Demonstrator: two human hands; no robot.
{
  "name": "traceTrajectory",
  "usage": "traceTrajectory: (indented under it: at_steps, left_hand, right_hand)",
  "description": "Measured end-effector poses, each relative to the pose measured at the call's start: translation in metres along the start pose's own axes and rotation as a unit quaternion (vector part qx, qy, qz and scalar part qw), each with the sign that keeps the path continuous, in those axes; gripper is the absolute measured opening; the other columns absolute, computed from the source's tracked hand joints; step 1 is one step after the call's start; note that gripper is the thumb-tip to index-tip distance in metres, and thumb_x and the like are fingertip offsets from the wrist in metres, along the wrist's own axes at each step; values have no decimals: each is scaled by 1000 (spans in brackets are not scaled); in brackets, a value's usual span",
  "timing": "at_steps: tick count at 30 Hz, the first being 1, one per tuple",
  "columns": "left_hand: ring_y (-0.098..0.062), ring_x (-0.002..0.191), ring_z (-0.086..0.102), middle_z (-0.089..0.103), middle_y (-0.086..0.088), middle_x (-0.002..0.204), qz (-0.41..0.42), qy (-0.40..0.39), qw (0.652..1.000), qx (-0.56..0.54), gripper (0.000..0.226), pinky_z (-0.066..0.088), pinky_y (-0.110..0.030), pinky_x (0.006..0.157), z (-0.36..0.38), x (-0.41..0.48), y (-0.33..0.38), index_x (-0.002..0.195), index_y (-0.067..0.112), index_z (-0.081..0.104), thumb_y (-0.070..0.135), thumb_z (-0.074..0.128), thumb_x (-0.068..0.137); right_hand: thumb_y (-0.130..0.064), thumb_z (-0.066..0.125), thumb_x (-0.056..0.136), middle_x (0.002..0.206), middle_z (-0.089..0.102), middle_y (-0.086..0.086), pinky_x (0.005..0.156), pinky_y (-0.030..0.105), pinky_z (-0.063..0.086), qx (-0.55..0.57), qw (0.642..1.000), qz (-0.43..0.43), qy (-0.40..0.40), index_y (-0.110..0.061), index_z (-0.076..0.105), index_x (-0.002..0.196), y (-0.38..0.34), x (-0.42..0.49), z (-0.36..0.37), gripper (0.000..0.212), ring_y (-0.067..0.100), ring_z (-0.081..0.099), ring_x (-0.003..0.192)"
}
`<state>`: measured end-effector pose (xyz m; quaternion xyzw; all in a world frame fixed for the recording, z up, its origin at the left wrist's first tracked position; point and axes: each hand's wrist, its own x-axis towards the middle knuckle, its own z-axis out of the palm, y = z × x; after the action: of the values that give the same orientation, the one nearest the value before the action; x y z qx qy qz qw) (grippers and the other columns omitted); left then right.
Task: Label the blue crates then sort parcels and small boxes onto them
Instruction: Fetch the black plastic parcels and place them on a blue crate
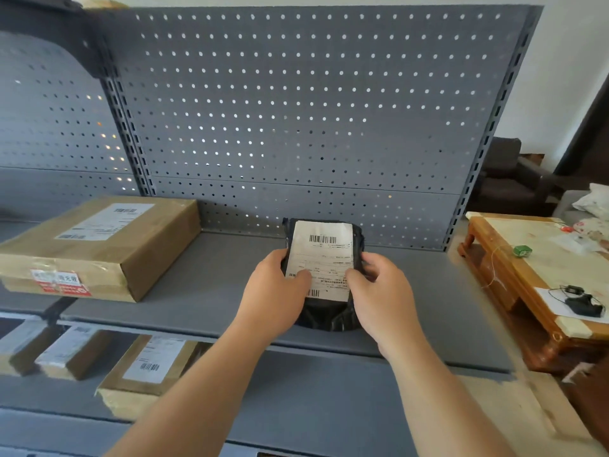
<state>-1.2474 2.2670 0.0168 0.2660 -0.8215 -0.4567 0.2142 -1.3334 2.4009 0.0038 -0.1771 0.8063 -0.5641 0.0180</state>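
A small black plastic parcel [324, 245] with a white shipping label lies on the grey shelf [214, 268], near its middle. My left hand [280, 288] grips the parcel's left side, thumb on the label. My right hand [379, 285] grips its right side, thumb pressed on the label's lower edge. A large brown cardboard box [108, 249] with a label sits on the same shelf at the left. No blue crate is in view.
Several smaller brown boxes [145, 371] lie on the lower shelf at the left. A grey pegboard panel [296, 110] backs the shelf. A wooden table [534, 282] with small items stands to the right.
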Motion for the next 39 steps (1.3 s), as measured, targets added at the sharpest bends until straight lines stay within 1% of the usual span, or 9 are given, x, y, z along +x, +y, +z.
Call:
traceTrajectory:
  at_steps: [5, 7, 12, 16, 19, 23, 26, 29, 39]
  left_hand:
    - [-2, 93, 64, 58, 27, 96, -14, 60, 998, -27, 36, 49, -9, 59, -10, -23, 2, 135, 28, 54, 23, 56, 100]
    - [-1, 92, 64, 56, 31, 92, -24, 86, 995, -34, 36, 52, -12, 64, -19, -33, 0, 136, 29, 54, 24, 55, 100]
    - [-2, 94, 68, 62, 28, 96, -59, 163, 983, -54, 35, 63, -28, 76, -55, -56, -10, 133, 32, 53, 26, 58, 99]
    - [-7, 95, 71, 65, 23, 106, -80, 220, 970, -63, 39, 64, -30, 71, -93, -73, -19, 136, 35, 50, 29, 59, 99]
    - [-9, 99, 71, 67, 18, 114, -83, 263, 960, -58, 41, 65, -30, 70, -125, -85, -27, 138, 35, 50, 31, 59, 98]
    - [-13, 103, 70, 66, 14, 119, -84, 301, 947, -77, 40, 65, -31, 70, -174, -102, -43, 137, 33, 50, 30, 60, 99]
    - [-9, 100, 69, 63, 15, 116, -80, 337, 936, -65, 40, 64, -25, 68, -216, -119, -62, 138, 31, 50, 28, 60, 99]
    - [-11, 103, 68, 65, 13, 119, -82, 370, 922, -78, 41, 65, -31, 73, -260, -136, -89, 137, 31, 51, 27, 61, 97]
    - [-21, 105, 69, 66, 9, 121, -112, 451, 880, -95, 36, 65, -30, 71, -396, -208, -180, 134, 28, 53, 27, 59, 98]
  right_hand:
    - [-25, 60, 92, 109, 73, -16, 84, 33, 61, 58, 998, -15, -24, -29, 68, 122, -2, -7, 4, 31, 1, 68, 98]
    - [-23, 61, 92, 106, 73, -16, 82, 30, 60, 79, 996, -27, -42, -29, 69, 119, -6, -12, 10, 29, 0, 69, 96]
    - [-18, 63, 95, 107, 73, -15, 66, 9, 54, 117, 986, -66, -101, -26, 69, 120, -27, -28, 39, 27, -4, 67, 94]
    - [-16, 64, 94, 103, 72, -18, 70, 14, 57, 143, 975, -91, -141, -27, 69, 116, -53, -46, 70, 25, -7, 67, 92]
    - [-13, 65, 94, 99, 70, -21, 66, 11, 54, 171, 965, -115, -163, -31, 67, 110, -78, -61, 96, 24, -11, 66, 91]
    - [-15, 65, 94, 104, 72, -16, 71, 20, 60, 178, 953, -147, -197, -29, 68, 114, -109, -84, 136, 24, -1, 69, 95]
    - [-18, 65, 94, 105, 73, -15, 76, 27, 62, 174, 946, -165, -219, -27, 69, 118, -134, -108, 175, 26, 1, 69, 97]
    - [-20, 65, 93, 105, 73, -14, 77, 31, 63, 168, 938, -170, -250, -27, 68, 118, -159, -136, 217, 26, 3, 70, 96]
    - [-23, 64, 97, 106, 70, -11, 65, 24, 62, 163, 899, -206, -350, -27, 66, 117, -222, -248, 356, 21, 9, 69, 97]
